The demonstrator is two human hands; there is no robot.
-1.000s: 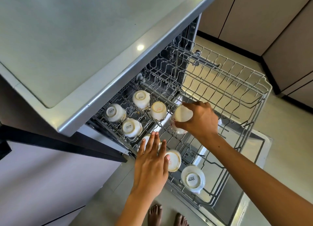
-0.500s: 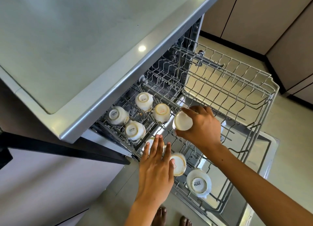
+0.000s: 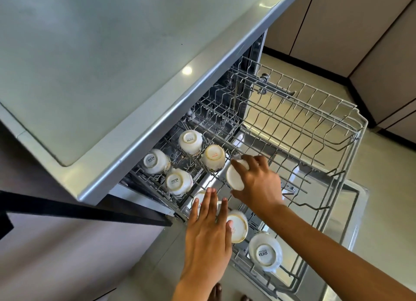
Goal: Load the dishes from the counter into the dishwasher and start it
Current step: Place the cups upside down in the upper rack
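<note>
In the head view, the dishwasher's upper rack (image 3: 351, 129) is standing pulled out under the bench (image 3: 112, 64), and the loading is looking well under way. Four white cups are already sitting upside down at the rack's inner left corner, under the bench edge: one (image 3: 190, 141), a second (image 3: 213, 157), a third (image 3: 155, 161) and a fourth (image 3: 179, 181). Along the rack's near edge two more are resting inverted (image 3: 236, 226) and (image 3: 265, 251). The right hand (image 3: 258, 183) is gripping another cup (image 3: 235, 176), its fingers (image 3: 242, 165) curled round it, holding it tilted just above the wires in the rack's left-middle part. The left hand (image 3: 208, 231) is reaching in with fingers straight and together, lying over a further cup (image 3: 199, 199) at the near left edge; whether they are pressing on it cannot be told. The rack's right half is showing only bare wire. No dishes are visible on the bench part in view, so what remains there is unknown; seating the held cup, closing up and starting the machine are still to come.
</note>
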